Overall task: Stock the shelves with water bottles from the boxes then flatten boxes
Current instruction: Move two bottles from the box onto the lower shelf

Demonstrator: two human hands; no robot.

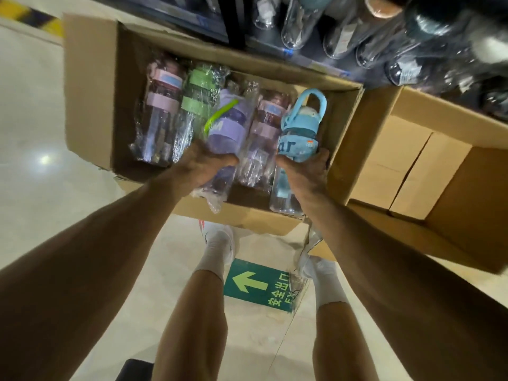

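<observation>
Green arrow floor sign (255,287) lies between white-socked feet. Left hand (204,167) grips plastic-wrapped purple water bottle (228,127). Right hand (306,170) grips light blue water bottle with loop handle (299,133). Both bottles are in open brown cardboard box (90,86) on floor, among other wrapped bottles (162,111). Second open cardboard box (453,204) just right. Clear bottles (302,20) on dark shelf (192,20) beyond.

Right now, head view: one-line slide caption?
Left hand grips a purple bottle, right hand a blue bottle, in the open cardboard box by the shelf.
</observation>
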